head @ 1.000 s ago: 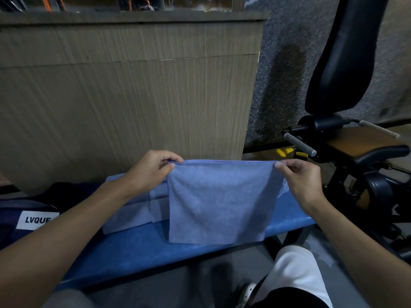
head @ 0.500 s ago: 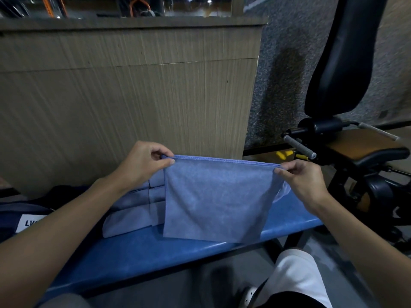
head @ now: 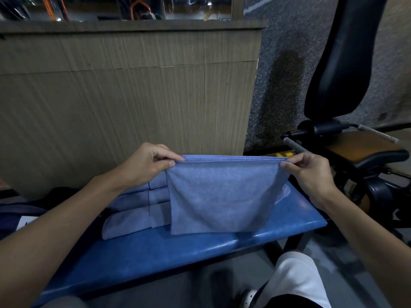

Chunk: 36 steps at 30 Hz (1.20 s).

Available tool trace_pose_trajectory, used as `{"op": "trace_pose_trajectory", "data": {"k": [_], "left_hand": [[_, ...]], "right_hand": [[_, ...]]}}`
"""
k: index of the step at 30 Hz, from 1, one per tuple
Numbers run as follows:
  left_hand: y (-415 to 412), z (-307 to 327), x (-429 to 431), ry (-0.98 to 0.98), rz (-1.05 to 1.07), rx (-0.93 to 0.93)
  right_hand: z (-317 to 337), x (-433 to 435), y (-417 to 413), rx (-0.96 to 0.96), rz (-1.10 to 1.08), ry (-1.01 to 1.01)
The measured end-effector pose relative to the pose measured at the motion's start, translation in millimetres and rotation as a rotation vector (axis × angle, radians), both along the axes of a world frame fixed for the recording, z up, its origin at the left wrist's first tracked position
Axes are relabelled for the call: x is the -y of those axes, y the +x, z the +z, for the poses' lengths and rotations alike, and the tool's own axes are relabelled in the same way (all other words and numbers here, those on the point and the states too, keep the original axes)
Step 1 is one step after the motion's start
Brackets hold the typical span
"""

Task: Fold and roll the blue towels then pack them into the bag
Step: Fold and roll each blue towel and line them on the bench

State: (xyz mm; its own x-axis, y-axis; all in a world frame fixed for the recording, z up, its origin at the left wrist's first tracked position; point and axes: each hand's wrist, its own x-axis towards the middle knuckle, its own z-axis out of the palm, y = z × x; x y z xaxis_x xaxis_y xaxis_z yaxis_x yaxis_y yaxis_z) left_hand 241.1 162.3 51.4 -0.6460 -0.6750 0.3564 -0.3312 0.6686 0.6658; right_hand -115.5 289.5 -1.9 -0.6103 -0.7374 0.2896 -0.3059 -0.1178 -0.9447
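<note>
A folded blue towel (head: 224, 194) hangs above the blue bench (head: 178, 250), top edge running left to right. The left hand (head: 149, 163) and the right hand (head: 311, 172) pinch its upper corners. Rolled towels (head: 133, 210) lie on the bench, left of it.

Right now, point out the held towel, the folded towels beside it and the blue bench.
held towel (head: 222, 196), head view, middle of its hanging face.
folded towels (head: 126, 221), head view, left half of the nearest one.
blue bench (head: 178, 252), head view, bare front padding.
</note>
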Motion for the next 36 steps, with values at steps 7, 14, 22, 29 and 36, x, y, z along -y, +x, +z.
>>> {"op": "trace_pose_trajectory", "data": {"k": [7, 14, 22, 29, 36], "left_hand": [[-1, 4, -1, -0.018, 0.086, -0.007], [0, 7, 4, -0.003, 0.219, -0.100], [-6, 7, 8, -0.072, 0.302, -0.055], [-21, 7, 8, 0.029, 0.369, -0.039], [-49, 3, 11, 0.480, 0.391, -0.310]], "right_hand": [[3, -2, -1, -0.006, 0.018, -0.004], [7, -5, -1, 0.006, 0.071, 0.012], [12, -3, -1, -0.117, 0.095, -0.001], [21, 5, -7, -0.166, 0.114, 0.101], [33, 21, -13, -0.018, 0.103, -0.004]]}}
